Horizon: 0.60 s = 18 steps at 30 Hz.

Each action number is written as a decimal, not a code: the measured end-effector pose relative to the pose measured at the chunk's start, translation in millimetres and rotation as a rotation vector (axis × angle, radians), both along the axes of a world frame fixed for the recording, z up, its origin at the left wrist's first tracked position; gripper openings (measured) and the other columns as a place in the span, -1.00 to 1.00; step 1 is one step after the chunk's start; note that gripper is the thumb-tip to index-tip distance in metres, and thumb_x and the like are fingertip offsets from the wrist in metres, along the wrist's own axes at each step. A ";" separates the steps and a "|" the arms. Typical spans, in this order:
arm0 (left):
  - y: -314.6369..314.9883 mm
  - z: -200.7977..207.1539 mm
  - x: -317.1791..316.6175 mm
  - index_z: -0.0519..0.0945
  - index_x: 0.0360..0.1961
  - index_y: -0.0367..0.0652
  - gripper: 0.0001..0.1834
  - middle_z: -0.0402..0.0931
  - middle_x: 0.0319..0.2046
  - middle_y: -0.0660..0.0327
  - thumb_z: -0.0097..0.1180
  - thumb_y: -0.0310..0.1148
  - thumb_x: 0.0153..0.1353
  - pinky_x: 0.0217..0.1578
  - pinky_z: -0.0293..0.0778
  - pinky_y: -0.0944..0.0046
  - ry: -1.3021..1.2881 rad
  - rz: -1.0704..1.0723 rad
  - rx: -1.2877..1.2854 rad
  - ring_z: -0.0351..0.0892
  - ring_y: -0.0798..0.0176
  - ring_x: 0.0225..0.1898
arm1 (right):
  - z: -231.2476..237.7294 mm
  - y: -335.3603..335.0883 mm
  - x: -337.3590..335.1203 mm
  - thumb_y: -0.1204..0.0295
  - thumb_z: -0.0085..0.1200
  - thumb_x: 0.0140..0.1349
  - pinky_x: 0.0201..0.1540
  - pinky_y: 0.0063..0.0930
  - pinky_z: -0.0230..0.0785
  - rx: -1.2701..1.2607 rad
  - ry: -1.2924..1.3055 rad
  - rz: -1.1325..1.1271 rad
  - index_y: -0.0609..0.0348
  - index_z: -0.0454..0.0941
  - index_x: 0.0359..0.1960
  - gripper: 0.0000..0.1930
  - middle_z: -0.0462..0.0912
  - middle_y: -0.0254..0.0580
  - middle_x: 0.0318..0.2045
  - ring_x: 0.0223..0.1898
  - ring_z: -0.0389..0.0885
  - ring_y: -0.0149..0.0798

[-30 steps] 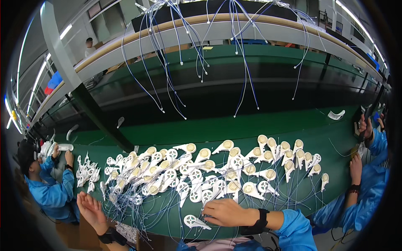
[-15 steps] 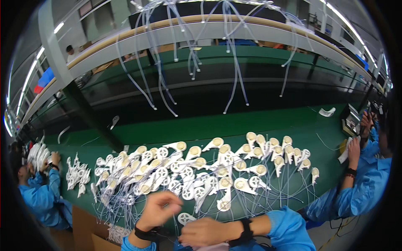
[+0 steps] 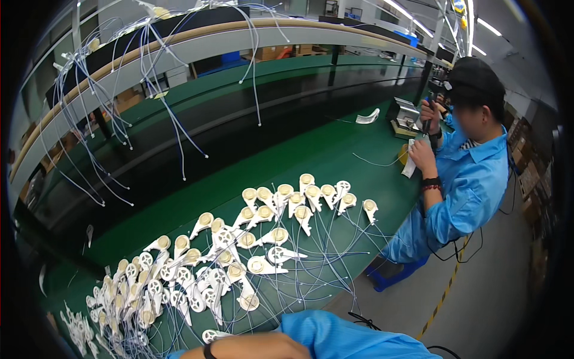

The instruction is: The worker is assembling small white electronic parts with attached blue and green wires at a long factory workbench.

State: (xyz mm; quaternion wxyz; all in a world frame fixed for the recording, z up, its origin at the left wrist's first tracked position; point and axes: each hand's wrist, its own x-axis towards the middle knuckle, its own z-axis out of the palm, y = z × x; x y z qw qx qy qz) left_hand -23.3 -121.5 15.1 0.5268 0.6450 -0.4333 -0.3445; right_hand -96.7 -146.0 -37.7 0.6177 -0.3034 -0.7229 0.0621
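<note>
Parts (image 3: pixel 249 301): white, teardrop-shaped, cream-disced or spoked; hands (image 3: pixel 257 347): cannot tell whether gripping.

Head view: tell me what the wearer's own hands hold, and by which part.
It cannot be told: the left hand is cut off by the lower edge, its fingertips out of sight, and the right hand is not visible.

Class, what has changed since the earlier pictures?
The view has swung right. The left hand has moved rightward, in front of the right sleeve; its grip is unclear. The right hand has left view. White wheeled parts still lie spread on the green table; the co-worker still holds the dark tool.
</note>
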 end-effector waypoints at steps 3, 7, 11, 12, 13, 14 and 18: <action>-34.9 -10.7 -23.4 0.60 -0.43 -0.24 -0.86 0.60 -0.49 0.04 0.07 -0.40 0.09 -0.42 0.47 0.14 -0.377 -0.112 0.191 0.60 0.04 -0.43 | -10.1 -3.3 1.9 0.44 -0.08 0.30 0.03 -0.16 0.42 -0.008 -0.007 -0.060 0.30 0.41 0.12 -0.63 0.46 0.10 0.06 0.05 0.49 0.05; -51.9 -30.4 -38.3 0.63 -0.46 -0.11 -0.87 0.59 -0.53 0.09 0.13 -0.36 -0.07 -0.49 0.47 0.15 -0.715 -0.278 0.362 0.61 0.11 -0.48 | -25.0 -7.2 13.1 0.44 -0.08 0.30 0.03 -0.15 0.41 -0.029 -0.019 -0.141 0.30 0.40 0.12 -0.63 0.46 0.11 0.06 0.06 0.49 0.06; -58.6 -52.9 -27.8 0.63 -0.43 -0.11 -0.87 0.60 -0.52 0.09 0.13 -0.35 -0.02 -0.50 0.48 0.15 -0.795 -0.260 0.335 0.60 0.06 -0.50 | -33.8 -12.3 30.9 0.44 -0.08 0.30 0.04 -0.14 0.40 -0.049 -0.045 -0.229 0.30 0.40 0.12 -0.63 0.45 0.11 0.07 0.06 0.48 0.06; -59.6 -55.0 -23.1 0.63 -0.43 -0.11 -0.87 0.60 -0.52 0.09 0.13 -0.35 -0.02 -0.50 0.48 0.15 -0.810 -0.255 0.310 0.60 0.06 -0.50 | -35.9 -13.2 35.5 0.44 -0.08 0.30 0.04 -0.14 0.40 -0.052 -0.048 -0.252 0.30 0.40 0.12 -0.63 0.45 0.11 0.07 0.07 0.48 0.06; -60.3 -57.2 -18.5 0.63 -0.43 -0.11 -0.87 0.60 -0.52 0.09 0.12 -0.35 -0.02 -0.50 0.48 0.15 -0.823 -0.248 0.288 0.60 0.06 -0.50 | -37.9 -13.8 39.9 0.45 -0.08 0.30 0.04 -0.14 0.40 -0.055 -0.051 -0.272 0.30 0.40 0.12 -0.63 0.45 0.11 0.07 0.07 0.48 0.07; -60.7 -59.4 -14.1 0.63 -0.43 -0.11 -0.87 0.60 -0.52 0.09 0.12 -0.35 -0.01 -0.50 0.48 0.15 -0.834 -0.240 0.266 0.60 0.06 -0.50 | -39.9 -14.0 44.1 0.45 -0.08 0.30 0.04 -0.14 0.40 -0.056 -0.053 -0.290 0.30 0.40 0.12 -0.63 0.45 0.11 0.07 0.07 0.47 0.07; -59.1 -67.4 1.8 0.63 -0.43 -0.11 -0.87 0.60 -0.52 0.08 0.12 -0.35 -0.01 -0.50 0.48 0.14 -0.865 -0.191 0.192 0.60 0.05 -0.50 | -47.0 -11.5 58.2 0.45 -0.08 0.30 0.05 -0.13 0.39 -0.056 -0.052 -0.343 0.30 0.40 0.12 -0.63 0.45 0.11 0.08 0.08 0.47 0.07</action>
